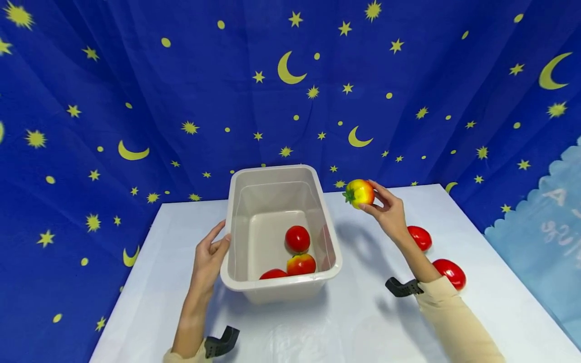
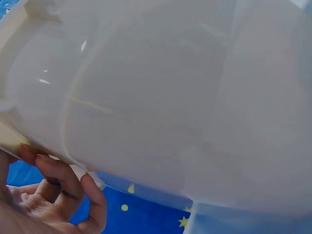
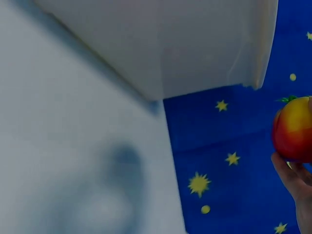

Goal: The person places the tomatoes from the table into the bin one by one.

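The right hand (image 1: 387, 209) pinches a yellow-and-red fruit (image 1: 361, 193) between thumb and fingertips, holding it above the far part of the white table (image 1: 363, 322), to the right of the grey bin (image 1: 281, 285) and apart from it; its green leafy top (image 1: 349, 194) points left, towards the bin, well free of the fingers. The left hand (image 1: 211, 254) grips the bin's left rim, thumb at the edge and fingers bent against the outer side; how firmly it presses I cannot tell. Inside, a round red fruit (image 1: 297, 239) sits to the right, a red-and-yellow fruit (image 1: 301, 264) lies on its near side, and another red one (image 1: 274, 274) is partly hidden behind the near wall; the far and left floor is bare. Two more red fruits, a farther one (image 1: 419, 238) and a nearer one (image 1: 449, 274), lie on the table by the right forearm. To handle this well, I would keep the pinch light but spread round the fruit's middle — its skin looks glossy and might slip; if it is brought over the bin, it should clear the right rim with room for the knuckles, and the bare far floor would suit a low, gentle release better than the crowded near end; the left grip should only steady, not pull; the right sleeve (image 1: 458, 317) should stay clear of the nearer table fruit.
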Motion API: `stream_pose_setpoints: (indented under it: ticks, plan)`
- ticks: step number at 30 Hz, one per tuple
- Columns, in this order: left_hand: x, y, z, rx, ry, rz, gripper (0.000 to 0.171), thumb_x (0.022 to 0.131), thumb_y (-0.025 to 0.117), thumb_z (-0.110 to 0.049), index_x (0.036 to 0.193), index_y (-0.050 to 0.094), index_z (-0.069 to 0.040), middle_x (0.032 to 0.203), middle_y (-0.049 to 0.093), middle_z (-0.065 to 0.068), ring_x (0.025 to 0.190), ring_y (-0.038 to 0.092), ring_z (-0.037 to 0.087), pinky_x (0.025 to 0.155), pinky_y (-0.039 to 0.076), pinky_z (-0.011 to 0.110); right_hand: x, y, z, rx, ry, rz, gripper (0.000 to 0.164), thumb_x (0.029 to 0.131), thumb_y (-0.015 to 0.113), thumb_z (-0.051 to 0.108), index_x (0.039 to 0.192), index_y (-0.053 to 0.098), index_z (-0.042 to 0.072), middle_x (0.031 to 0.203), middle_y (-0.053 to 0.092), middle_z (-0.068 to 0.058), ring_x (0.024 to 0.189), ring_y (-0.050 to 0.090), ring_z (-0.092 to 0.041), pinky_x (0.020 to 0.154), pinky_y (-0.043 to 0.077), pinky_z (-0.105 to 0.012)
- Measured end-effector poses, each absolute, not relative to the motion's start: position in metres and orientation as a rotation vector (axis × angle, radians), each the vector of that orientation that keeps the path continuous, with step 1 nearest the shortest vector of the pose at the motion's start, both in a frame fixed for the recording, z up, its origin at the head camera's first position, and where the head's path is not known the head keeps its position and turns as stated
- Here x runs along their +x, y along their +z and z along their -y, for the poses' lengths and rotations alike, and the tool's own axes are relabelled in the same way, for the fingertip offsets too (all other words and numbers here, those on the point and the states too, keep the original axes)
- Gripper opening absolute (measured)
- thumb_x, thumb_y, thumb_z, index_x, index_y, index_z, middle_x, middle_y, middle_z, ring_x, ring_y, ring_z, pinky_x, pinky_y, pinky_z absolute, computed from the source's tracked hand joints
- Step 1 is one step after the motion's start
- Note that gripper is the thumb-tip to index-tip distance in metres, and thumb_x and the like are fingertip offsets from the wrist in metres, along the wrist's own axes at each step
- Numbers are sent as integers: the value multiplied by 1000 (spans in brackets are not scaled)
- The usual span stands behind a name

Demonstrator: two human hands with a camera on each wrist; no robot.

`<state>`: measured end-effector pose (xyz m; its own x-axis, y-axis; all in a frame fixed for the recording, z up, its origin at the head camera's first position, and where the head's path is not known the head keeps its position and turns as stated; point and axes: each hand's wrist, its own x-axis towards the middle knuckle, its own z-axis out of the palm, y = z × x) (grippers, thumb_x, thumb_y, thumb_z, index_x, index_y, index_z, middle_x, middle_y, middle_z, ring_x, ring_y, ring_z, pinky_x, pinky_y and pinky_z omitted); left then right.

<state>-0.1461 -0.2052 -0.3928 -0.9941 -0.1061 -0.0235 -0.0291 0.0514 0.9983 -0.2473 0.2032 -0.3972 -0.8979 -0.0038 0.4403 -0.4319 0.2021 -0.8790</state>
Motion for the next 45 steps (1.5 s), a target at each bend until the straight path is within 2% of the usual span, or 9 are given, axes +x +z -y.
stream_pose_setpoints:
  ticks: [4,7,10,17,23,28,33,39,45]
  plan:
    - [-147,-394,203,154,-2125,2235,48,102,53,-21,148,41,-13,101,74,8,76,70,9,65,56,25,-246,-384,-200,481,1743,2116,60,84,68,-12,140,48,-6,143,45,-28,119,53,-5,87,49,-14]
    - [-147,-394,203,165,-2115,2241,48,102,53,-20,148,42,-13,104,74,11,76,70,9,65,56,25,-244,-377,-197,519,1738,2097,59,84,67,-12,139,47,-8,142,46,-27,117,54,-1,87,49,-15]
    - [-147,-394,203,165,-2109,2247,48,102,52,-20,148,41,-13,104,73,13,76,70,9,65,56,25,-240,-371,-193,559,1744,2075,59,84,67,-12,139,48,-7,141,49,-24,118,54,-3,88,50,-16]
    - [-147,-393,203,141,-2105,2249,48,102,52,-19,149,40,-13,99,75,7,75,70,9,64,55,25,-231,-360,-181,640,1796,2006,60,82,67,-15,139,48,-8,137,56,-6,119,56,-7,89,50,-19]
    - [-147,-393,203,115,-2109,2236,49,102,53,-19,149,41,-12,93,75,-1,76,70,8,65,55,24,-225,-352,-168,690,1809,2005,62,81,66,-17,140,47,-7,137,57,-2,121,56,-7,90,51,-21]
    - [-146,-393,204,69,-2109,2234,49,102,52,-18,148,41,-10,86,73,-13,76,69,7,66,55,23,-217,-347,-155,754,1834,2018,63,81,66,-17,140,46,-7,138,55,-4,124,55,-8,91,51,-23]
    - [-147,-395,204,45,-2090,2250,49,102,51,-16,149,40,-9,85,72,-16,78,68,4,67,54,21,-207,-345,-143,858,1875,2035,64,83,66,-14,142,42,-7,142,51,-8,128,52,-9,94,50,-25]
    - [-147,-392,203,30,-2078,2262,49,102,51,-18,149,40,-8,92,74,-6,80,69,4,69,54,21,-205,-343,-132,935,1941,2048,65,86,65,-10,145,37,-5,145,46,-8,127,52,-12,96,49,-26]
    - [-146,-391,204,40,-2028,2296,48,102,51,-15,148,41,-6,97,75,4,81,69,4,70,54,20,-204,-342,-122,967,1968,2070,65,87,64,-8,146,36,-5,148,40,-20,128,51,-13,97,49,-27]
